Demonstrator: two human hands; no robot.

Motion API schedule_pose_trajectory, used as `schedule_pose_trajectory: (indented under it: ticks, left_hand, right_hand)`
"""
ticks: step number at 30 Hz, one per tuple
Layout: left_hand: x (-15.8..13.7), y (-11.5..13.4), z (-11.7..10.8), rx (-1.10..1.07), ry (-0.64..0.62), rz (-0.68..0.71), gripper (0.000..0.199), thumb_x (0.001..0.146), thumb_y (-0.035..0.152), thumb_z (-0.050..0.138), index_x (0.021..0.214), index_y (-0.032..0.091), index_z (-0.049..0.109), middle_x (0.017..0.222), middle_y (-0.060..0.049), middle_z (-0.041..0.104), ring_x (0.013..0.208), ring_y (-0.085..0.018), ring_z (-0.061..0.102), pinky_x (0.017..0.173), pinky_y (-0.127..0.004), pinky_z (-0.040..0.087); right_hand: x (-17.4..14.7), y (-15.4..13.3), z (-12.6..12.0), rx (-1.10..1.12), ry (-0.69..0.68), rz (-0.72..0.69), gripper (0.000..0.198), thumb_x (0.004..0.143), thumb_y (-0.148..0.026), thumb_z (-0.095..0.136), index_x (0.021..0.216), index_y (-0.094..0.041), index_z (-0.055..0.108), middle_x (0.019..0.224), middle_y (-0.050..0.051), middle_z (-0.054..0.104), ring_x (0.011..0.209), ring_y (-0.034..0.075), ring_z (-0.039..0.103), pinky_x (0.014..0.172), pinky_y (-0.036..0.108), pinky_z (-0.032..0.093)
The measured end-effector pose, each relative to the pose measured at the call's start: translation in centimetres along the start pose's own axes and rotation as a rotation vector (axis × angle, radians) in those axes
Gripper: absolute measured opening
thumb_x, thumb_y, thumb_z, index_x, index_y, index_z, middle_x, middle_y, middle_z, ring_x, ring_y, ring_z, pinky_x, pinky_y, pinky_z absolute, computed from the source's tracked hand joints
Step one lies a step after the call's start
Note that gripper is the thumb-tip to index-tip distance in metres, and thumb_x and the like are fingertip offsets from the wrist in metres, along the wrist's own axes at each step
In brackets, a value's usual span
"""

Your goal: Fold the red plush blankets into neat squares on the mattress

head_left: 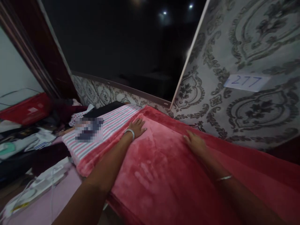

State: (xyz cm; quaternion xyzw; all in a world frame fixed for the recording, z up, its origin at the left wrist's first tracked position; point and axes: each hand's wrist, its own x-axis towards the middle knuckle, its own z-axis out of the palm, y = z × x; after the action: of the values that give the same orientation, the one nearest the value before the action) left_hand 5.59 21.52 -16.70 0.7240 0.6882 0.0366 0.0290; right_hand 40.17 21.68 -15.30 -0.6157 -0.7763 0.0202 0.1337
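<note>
A plush red blanket (161, 162) lies spread over a flat surface, with lighter and darker patches in its pile. My left hand (137, 127) rests palm down near its far left corner, fingers spread. Towards the far edge on the right, my right hand (195, 143) touches the blanket with its fingers stretched out, slightly blurred. Each wrist wears a silvery bangle. Left of the blanket lies a striped cloth (112, 125) in pink, grey and white, beside a strip of the red plush. Nothing is held in either hand.
A large dark television screen (122, 47) stands behind, against patterned wallpaper (211, 103) bearing a paper marked 277 (247, 82). At left are piled clothes (39, 140), a red bag (29, 109) and a white power strip (39, 184) with cables. A blurred-out patch covers part of the striped cloth.
</note>
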Motion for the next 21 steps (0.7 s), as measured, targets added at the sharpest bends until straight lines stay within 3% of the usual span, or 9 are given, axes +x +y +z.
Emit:
schedule_pose_trajectory:
  ticks: [3, 5, 8, 11, 13, 15, 18, 21]
  left_hand:
    - [-0.1, 0.0, 0.3, -0.024, 0.006, -0.003, 0.068, 0.103, 0.055, 0.034, 0.163, 0.023, 0.032, 0.172, -0.010, 0.020, 0.160, -0.030, 0.015, 0.126, -0.061, 0.020]
    - [-0.2, 0.0, 0.4, -0.029, 0.012, -0.008, 0.068, 0.103, 0.056, 0.034, 0.163, 0.025, 0.031, 0.173, -0.008, 0.019, 0.160, -0.029, 0.015, 0.126, -0.062, 0.018]
    - [-0.2, 0.0, 0.5, -0.035, 0.020, -0.028, 0.067, 0.102, 0.059, 0.033, 0.162, 0.029, 0.032, 0.172, -0.006, 0.022, 0.160, -0.029, 0.016, 0.126, -0.063, 0.017]
    - [-0.1, 0.0, 0.4, -0.037, 0.023, -0.051, 0.067, 0.102, 0.060, 0.031, 0.162, 0.030, 0.034, 0.172, -0.006, 0.024, 0.160, -0.030, 0.018, 0.127, -0.059, 0.018]
    - [0.0, 0.0, 0.4, -0.037, 0.014, -0.060, 0.068, 0.102, 0.060, 0.031, 0.162, 0.028, 0.033, 0.172, -0.006, 0.024, 0.160, -0.031, 0.018, 0.127, -0.058, 0.019]
    - [0.1, 0.0, 0.4, -0.042, 0.003, -0.074, 0.070, 0.101, 0.060, 0.032, 0.163, 0.028, 0.033, 0.173, -0.005, 0.022, 0.160, -0.034, 0.016, 0.126, -0.060, 0.019]
    - [0.1, 0.0, 0.4, -0.051, -0.007, -0.082, 0.071, 0.100, 0.063, 0.033, 0.162, 0.030, 0.033, 0.173, -0.004, 0.021, 0.159, -0.039, 0.015, 0.125, -0.063, 0.020]
    - [0.0, 0.0, 0.4, -0.061, -0.006, -0.075, 0.072, 0.099, 0.065, 0.032, 0.163, 0.031, 0.033, 0.173, -0.004, 0.021, 0.159, -0.041, 0.015, 0.124, -0.064, 0.022]
  right_hand:
    - [1.3, 2.1, 1.2, -0.109, -0.120, 0.006, 0.042, 0.104, -0.041, 0.042, 0.113, -0.014, 0.072, 0.107, 0.018, 0.077, 0.103, 0.030, 0.072, 0.089, 0.038, 0.052]
    - [1.4, 3.2, 2.2, -0.134, -0.105, -0.048, 0.038, 0.104, -0.040, 0.043, 0.102, -0.016, 0.073, 0.104, 0.015, 0.077, 0.100, 0.028, 0.072, 0.083, 0.034, 0.051]
    - [1.6, 4.9, 3.2, -0.144, -0.043, 0.012, 0.037, 0.104, -0.040, 0.043, 0.107, -0.017, 0.072, 0.105, 0.015, 0.077, 0.100, 0.029, 0.073, 0.079, 0.033, 0.050]
    - [2.3, 5.3, 2.8, -0.123, -0.107, 0.082, 0.042, 0.104, -0.043, 0.042, 0.117, -0.015, 0.071, 0.110, 0.017, 0.077, 0.104, 0.030, 0.072, 0.082, 0.034, 0.051]
    - [2.8, 4.3, 2.1, -0.152, -0.171, 0.120, 0.042, 0.105, -0.039, 0.041, 0.119, -0.013, 0.071, 0.115, 0.019, 0.075, 0.108, 0.031, 0.071, 0.085, 0.037, 0.052]
    - [3.0, 1.9, 1.4, -0.203, -0.148, 0.093, 0.041, 0.103, -0.033, 0.042, 0.123, -0.012, 0.071, 0.123, 0.021, 0.072, 0.114, 0.034, 0.068, 0.090, 0.042, 0.053]
    - [2.4, -3.2, 1.6, -0.174, -0.012, -0.168, 0.047, 0.102, -0.033, 0.044, 0.144, -0.020, 0.060, 0.149, 0.018, 0.057, 0.135, 0.034, 0.055, 0.104, 0.050, 0.048]
    - [0.8, -7.6, 3.5, -0.101, -0.011, -0.370, 0.055, 0.104, -0.044, 0.043, 0.157, -0.030, 0.045, 0.166, 0.010, 0.038, 0.151, 0.034, 0.036, 0.115, 0.060, 0.037]
